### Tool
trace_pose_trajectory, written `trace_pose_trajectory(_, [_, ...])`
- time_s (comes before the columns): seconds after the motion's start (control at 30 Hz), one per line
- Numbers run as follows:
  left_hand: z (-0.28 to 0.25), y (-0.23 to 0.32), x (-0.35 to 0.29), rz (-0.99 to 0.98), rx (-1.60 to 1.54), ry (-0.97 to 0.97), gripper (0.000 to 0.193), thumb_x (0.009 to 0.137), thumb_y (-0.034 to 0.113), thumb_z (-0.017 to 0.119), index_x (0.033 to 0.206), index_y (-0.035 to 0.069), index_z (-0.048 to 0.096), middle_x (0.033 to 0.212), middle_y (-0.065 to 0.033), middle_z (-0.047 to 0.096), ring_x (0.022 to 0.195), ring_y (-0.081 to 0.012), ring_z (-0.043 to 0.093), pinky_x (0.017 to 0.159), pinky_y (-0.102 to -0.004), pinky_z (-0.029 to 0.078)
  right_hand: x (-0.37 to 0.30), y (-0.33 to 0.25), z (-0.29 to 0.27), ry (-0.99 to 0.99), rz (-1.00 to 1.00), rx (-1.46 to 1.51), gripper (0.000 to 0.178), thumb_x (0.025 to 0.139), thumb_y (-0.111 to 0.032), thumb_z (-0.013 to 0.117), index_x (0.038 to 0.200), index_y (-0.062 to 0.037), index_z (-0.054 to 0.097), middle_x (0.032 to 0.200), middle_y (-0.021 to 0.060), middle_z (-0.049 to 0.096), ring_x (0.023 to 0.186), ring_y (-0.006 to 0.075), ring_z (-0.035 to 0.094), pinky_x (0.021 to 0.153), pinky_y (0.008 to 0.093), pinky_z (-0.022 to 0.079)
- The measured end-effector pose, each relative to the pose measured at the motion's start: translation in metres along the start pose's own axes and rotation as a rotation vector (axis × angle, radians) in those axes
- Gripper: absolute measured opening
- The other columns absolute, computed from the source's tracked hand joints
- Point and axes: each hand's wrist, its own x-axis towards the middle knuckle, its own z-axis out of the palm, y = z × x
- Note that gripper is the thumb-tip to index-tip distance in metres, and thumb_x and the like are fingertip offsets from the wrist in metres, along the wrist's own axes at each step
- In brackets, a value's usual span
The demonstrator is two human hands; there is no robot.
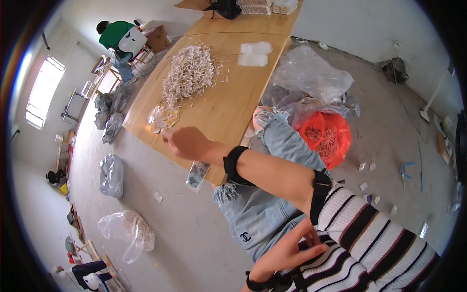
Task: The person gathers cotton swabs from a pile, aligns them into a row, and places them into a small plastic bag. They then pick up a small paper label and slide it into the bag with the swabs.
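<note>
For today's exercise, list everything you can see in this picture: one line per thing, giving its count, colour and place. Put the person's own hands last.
Long wooden table: one, light brown, upper middle.
Heap of thin pale sticks: one, off-white, on the table.
Flat clear plastic packets: two, whitish, far end of the table.
Small clear bag: one, hanging off the table's near edge.
Red plastic bag of sticks: one, on the floor right of the table.
Crumpled clear plastic sheeting: one pile, behind the red bag.
Grey bags: several, on the floor at left.
Left hand: on the right forearm's striped sleeve.
Right hand: outstretched at the table's near edge.
</note>
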Motion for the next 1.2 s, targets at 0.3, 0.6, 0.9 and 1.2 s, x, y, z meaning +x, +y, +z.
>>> trace_pose_trajectory(0.3, [0.001, -0.062, 0.061, 0.050, -0.447, 0.080, 0.060, 0.092, 0.022, 0.069, 0.142, 0.000, 0.043, 0.144, -0.0125, 0.048, 0.132, -0.0234, 0.045, 0.112, -0.0358, 0.032, 0.063, 0.004, -0.026, 0.320, 0.798, 1.234, 0.014, 0.087, -0.007, 0.052, 0.097, -0.0034, 0.061, 0.082, 0.0072, 0.069, 0.063, 0.0156, 0.064, 0.055, 0.0306, 0.050])
trace_pose_trajectory(0.6, [0.005, -0.028, 0.026, -0.069, -0.296, -0.077, 0.048, 0.092, 0.013, 0.065, 0.136, -0.001, 0.049, 0.137, -0.0129, 0.053, 0.129, -0.0240, 0.047, 0.110, -0.0348, 0.034, 0.053, 0.017, -0.024, 0.111, 0.772, 1.086, 0.016, 0.088, -0.010, 0.052, 0.098, -0.0062, 0.064, 0.084, 0.0046, 0.069, 0.067, 0.0123, 0.063, 0.061, 0.0293, 0.050])
trace_pose_trajectory(0.9, [-0.032, 0.054, 0.004, -0.174, 0.087, -0.025, 0.024, 0.084, 0.003, 0.071, 0.108, -0.001, 0.066, 0.096, -0.0097, 0.068, 0.072, -0.0144, 0.063, 0.066, -0.0269, 0.047, -0.013, 0.032, 0.008, -0.217, 0.597, 0.609, 0.017, 0.082, -0.005, 0.052, 0.091, 0.0012, 0.065, 0.076, 0.0091, 0.068, 0.062, 0.0154, 0.065, 0.059, 0.0307, 0.053])
trace_pose_trajectory(1.2, [-0.027, 0.052, 0.001, 0.044, -0.814, 0.176, 0.085, 0.071, 0.029, 0.076, 0.127, -0.024, 0.040, 0.105, -0.0355, 0.062, 0.040, -0.0070, 0.046, 0.039, -0.0156, 0.033, -0.036, 0.014, 0.026, -0.383, 0.525, 0.368, 0.021, 0.080, -0.009, 0.054, 0.097, -0.0050, 0.067, 0.087, 0.0122, 0.071, 0.083, 0.0270, 0.069, 0.074, 0.0390, 0.053])
